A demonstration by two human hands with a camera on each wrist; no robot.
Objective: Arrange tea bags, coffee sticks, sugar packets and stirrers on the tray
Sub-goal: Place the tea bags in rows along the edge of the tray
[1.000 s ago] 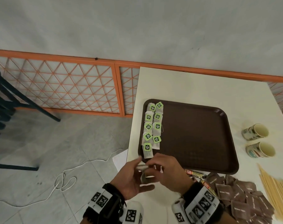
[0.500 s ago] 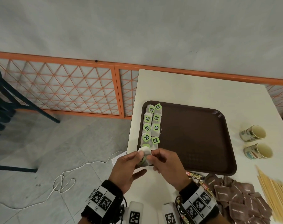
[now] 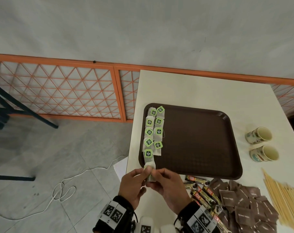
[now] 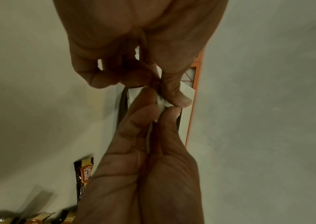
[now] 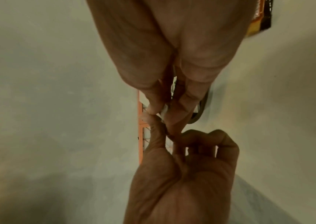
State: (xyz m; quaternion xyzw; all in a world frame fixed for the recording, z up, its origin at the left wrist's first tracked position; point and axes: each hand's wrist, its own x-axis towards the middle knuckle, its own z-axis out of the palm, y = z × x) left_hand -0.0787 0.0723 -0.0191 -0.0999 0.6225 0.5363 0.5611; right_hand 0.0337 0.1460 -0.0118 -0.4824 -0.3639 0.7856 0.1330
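A brown tray lies on the white table, with several green-tagged tea bags in two columns along its left side. At the tray's near left corner, my left hand and my right hand both pinch one more tea bag, and its upper end hangs over the tray rim. In the left wrist view my left hand pinches the white tea bag. The right wrist view shows my right hand on it, with the bag mostly hidden by fingers.
Coffee sticks and brown sugar packets lie heaped on the table near the tray's front right. Wooden stirrers lie at the far right. Two paper cups lie on their sides right of the tray. The table's left edge drops to the floor.
Both hands have carried the tea bag forward, from the table in front of the tray to the tray's near left corner.
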